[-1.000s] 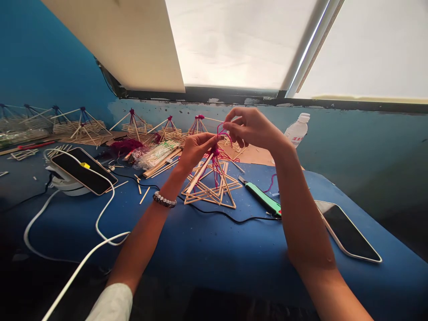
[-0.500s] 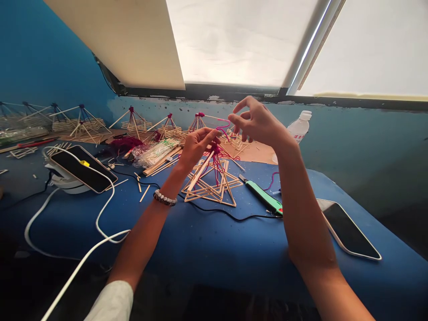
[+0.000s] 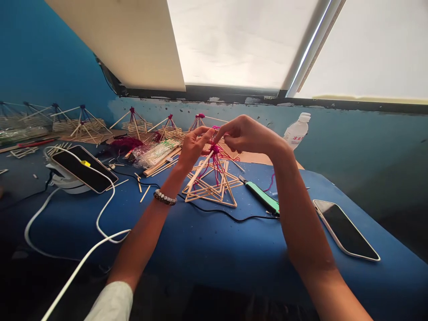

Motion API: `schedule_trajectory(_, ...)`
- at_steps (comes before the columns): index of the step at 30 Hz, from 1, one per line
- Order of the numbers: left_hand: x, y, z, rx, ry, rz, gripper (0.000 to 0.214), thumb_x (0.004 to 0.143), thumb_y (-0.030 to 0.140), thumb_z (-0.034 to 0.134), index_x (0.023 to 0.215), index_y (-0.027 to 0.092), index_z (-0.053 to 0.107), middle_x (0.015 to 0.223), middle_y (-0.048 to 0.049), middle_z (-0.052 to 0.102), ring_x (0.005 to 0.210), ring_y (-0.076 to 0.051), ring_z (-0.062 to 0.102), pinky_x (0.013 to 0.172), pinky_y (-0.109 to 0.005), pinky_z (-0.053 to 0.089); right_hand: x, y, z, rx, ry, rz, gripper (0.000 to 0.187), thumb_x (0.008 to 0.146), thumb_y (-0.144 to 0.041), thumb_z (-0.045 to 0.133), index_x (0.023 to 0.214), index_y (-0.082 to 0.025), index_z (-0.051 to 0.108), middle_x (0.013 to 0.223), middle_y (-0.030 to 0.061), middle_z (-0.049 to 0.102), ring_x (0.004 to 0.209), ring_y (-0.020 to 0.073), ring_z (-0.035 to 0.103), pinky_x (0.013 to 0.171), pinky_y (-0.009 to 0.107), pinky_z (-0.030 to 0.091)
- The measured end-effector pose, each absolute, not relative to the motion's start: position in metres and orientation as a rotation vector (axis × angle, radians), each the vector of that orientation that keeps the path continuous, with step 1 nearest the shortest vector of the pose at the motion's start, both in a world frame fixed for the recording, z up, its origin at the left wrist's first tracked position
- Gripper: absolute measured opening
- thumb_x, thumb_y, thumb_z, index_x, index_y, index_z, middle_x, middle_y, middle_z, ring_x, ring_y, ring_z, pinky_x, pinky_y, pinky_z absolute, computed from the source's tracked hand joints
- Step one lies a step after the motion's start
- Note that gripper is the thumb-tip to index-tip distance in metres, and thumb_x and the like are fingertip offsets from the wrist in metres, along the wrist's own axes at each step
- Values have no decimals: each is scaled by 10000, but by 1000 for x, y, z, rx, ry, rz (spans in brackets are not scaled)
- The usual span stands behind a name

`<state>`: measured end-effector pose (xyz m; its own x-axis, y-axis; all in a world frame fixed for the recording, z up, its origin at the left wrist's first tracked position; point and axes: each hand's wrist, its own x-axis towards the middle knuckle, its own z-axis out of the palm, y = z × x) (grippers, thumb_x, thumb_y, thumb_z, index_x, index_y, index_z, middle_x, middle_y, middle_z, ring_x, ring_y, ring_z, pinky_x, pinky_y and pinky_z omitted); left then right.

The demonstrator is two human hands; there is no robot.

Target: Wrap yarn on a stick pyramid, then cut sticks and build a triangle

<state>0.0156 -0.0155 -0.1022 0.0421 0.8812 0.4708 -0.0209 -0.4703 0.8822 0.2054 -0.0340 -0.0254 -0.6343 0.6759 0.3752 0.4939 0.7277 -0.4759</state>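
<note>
While both hands work close together above the table, the right hand [image 3: 249, 136] pinches a strand of magenta yarn [image 3: 216, 128], and the left hand [image 3: 194, 149] stands narrowly closed just beside it, though whether it grips the strand cannot be told. Directly below sits one wooden-stick pyramid frame [image 3: 209, 189] on the blue table [image 3: 200, 240], with at least five more frames [image 3: 133, 122] behind it and two smartphones [image 3: 344, 229] and one green utility knife [image 3: 262, 198] nearby.

Wooden stick pyramid [image 3: 210, 201], lattice base, standing on blue worktop [image 3: 200, 249]; magenta yarn [image 3: 215, 150] wound round apex, strands hanging down inside frame.
</note>
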Motion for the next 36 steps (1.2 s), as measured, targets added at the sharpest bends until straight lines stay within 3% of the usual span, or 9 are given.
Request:
schedule_trajectory(6, 14, -14, -104, 1605, 869, 1528, 361, 828, 564, 767, 913, 214, 750, 885, -47, 718, 736, -133, 690, 521, -211, 557, 203, -30, -30, -917, -2459, 279, 249, 885, -241, 614, 1025, -194, 815, 577, -32, 442, 563, 85, 396, 553, 304, 288)
schedule_trajectory(12, 15, -11, -105, 1572, 881, 1600, 301, 835, 500, 765, 882, 203, 762, 837, -40, 716, 737, -123, 679, 593, -220, 574, 197, -33, -29, -921, -2440, 235, 156, 916, -287, 662, 917, -191, 785, 661, 1, 541, 649, 108, 477, 589, 304, 338)
schedule_trajectory(16, 15, -11, -104, 1624, 871, 1552, 299, 816, 500, 787, 837, 204, 751, 775, -24, 695, 679, -113, 655, 580, -227, 546, 203, -34, -26, -841, -2387, 523, 338, 927, -480, 704, 856, -153, 747, 714, 23, 632, 614, 94, 533, 540, 267, 403)
schedule_trajectory(21, 13, -13, -104, 1730, 857, 1613, 335, 816, 546, 809, 814, 212, 782, 731, -29, 695, 657, -123, 635, 578, -257, 520, 207, -26, -30, -922, -2371, 757, 506, 890, -626, 724, 739, -143, 732, 573, 16, 594, 474, 80, 518, 429, 254, 406)
schedule_trajectory(27, 10, -12, -105, 1753, 798, 1698, 306, 796, 526, 849, 831, 224, 821, 751, -34, 728, 664, -129, 634, 578, -279, 502, 206, -17, -37, -884, -2314, 886, 485, 840, -617, 783, 831, -133, 763, 592, 23, 654, 463, 88, 559, 413, 248, 446)
schedule_trajectory(36, -6, -25, -92, 1686, 764, 1517, 281, 770, 435, 884, 945, 221, 831, 797, -39, 751, 712, -132, 702, 648, -267, 568, 223, -22, -31, -880, -2408, 959, 439, 918, -575, 719, 1042, -155, 696, 786, 57, 763, 571, 124, 680, 438, 228, 480)
